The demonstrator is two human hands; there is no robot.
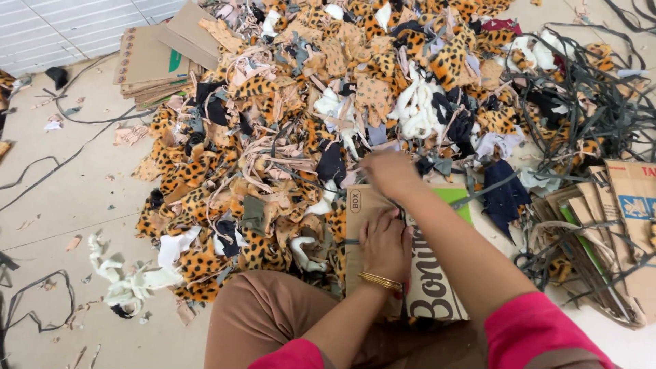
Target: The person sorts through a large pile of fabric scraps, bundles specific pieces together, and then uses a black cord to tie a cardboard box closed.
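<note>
On the floor, head view: person is sitting w/ a flattened cardboard box lying across the lap, brown trousers below it. Left hand is pressing down on the box, fingers curled loosely against the cardboard, gold bangles at the wrist. Right hand is reaching fwd to the box's far edge, fingers bent & closing on scraps there; exactly which piece it is gripping, cannot tell. Big heap of fabric scraps is spreading ahead — leopard print, white, black, beige. Stack of flat cardboard is lying far left; more cartons and dark straps at right.
</note>
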